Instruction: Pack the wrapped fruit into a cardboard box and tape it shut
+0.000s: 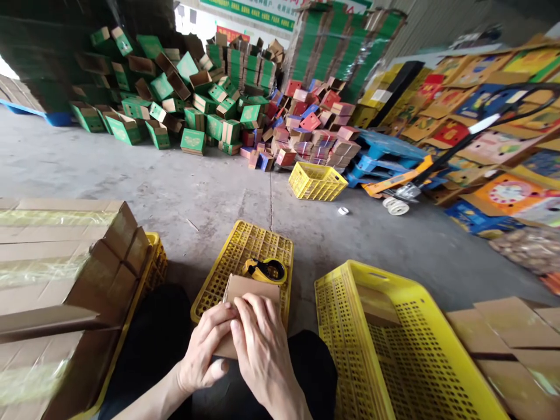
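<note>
— Item one?

— Carton (251,291): a small, flat piece of brown cardboard, held over the lap at the near edge of an upturned yellow crate (245,256). It was partly hidden by the hands, so its full outline could not be told.

— Who had it?

— Both hands. The left hand (205,350) was clasped on the near left side, thumb under, fingers (219,319) curled over the top. The right hand (266,356) lay across it with its fingers (258,306) pressed on the upper face, gripping the same piece.

— Handling notes?

— Judged light and stiff along the panels and weak at the creases; it would dent or tear if pinched at a corner. The surface looked dry and matt, not slippery. Best taken at two opposite edges, thumbs below, flat fingers above.

— Adjacent stock?

— Tape dispenser (265,270), yellow and black, lay on the crate just beyond the carton. A second crate (394,350), open side up, stood to the right. Taped brown boxes (56,274) were stacked to the left.

— Further off?

— Green boxes (175,99) in a heap on the concrete floor (175,186), red boxes (315,128) beside them, a third yellow crate (317,181) and a pallet jack (402,186).
</note>
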Motion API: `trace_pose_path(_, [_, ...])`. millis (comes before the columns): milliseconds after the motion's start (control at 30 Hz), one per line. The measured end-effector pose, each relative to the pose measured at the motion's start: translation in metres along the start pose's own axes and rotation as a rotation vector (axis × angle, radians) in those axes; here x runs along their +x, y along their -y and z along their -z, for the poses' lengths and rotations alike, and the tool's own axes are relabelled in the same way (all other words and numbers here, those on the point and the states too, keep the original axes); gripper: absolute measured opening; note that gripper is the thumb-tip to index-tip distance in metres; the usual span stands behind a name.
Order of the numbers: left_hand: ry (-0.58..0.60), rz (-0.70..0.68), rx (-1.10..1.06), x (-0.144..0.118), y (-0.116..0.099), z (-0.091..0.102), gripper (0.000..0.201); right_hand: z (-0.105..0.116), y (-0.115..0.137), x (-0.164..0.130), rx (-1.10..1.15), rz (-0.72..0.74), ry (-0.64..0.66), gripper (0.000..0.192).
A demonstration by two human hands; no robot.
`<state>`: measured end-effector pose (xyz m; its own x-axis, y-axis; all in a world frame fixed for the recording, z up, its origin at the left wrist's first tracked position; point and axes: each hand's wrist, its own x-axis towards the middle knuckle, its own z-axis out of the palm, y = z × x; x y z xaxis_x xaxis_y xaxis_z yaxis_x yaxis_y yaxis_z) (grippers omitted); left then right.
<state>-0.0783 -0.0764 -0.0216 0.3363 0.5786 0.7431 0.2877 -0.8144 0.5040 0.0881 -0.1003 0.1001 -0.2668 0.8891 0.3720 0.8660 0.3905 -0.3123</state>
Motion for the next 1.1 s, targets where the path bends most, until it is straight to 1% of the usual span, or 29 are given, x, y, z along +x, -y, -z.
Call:
trace_pose_path(100, [-0.020,-0.001,-0.009,0.000,0.002,-0.003,0.071,0.005,0.002,0.013,0.040,0.009,0.065,0.029])
trace_pose_path(167, [-0.021,0.010,-0.025,0.000,0.002,-0.003,0.072,0.005,0.002,0.020,0.045,0.016,0.079,0.028])
trace_pose_path(300, [-0.010,0.030,-0.053,0.002,0.000,-0.002,0.071,-0.003,0.002,0.023,-0.019,0.029,0.040,0.031])
trace_pose_path(400, [-0.006,0.010,-0.049,0.001,0.000,-0.003,0.068,-0.007,0.003,0.020,-0.051,0.000,0.032,0.036])
trace_pose_path(500, [-0.035,-0.033,0.011,-0.002,0.003,-0.005,0.066,-0.005,0.006,0.012,-0.024,-0.013,0.044,0.039])
trace_pose_path(600, [-0.047,-0.077,0.060,-0.006,0.008,-0.006,0.067,0.001,0.008,0.001,0.020,0.003,0.043,0.041])
trace_pose_path(833, [0.035,-0.136,0.095,-0.011,0.015,0.004,0.074,0.009,0.006,-0.033,0.046,-0.009,-0.017,0.044])
trace_pose_path(967, [0.055,-0.141,0.075,-0.013,0.017,0.005,0.075,0.017,0.002,-0.052,0.038,0.033,0.021,0.047])
trace_pose_path(1100, [0.078,-0.116,0.070,-0.011,0.017,0.006,0.071,0.030,-0.005,-0.068,0.072,0.047,0.049,0.049])
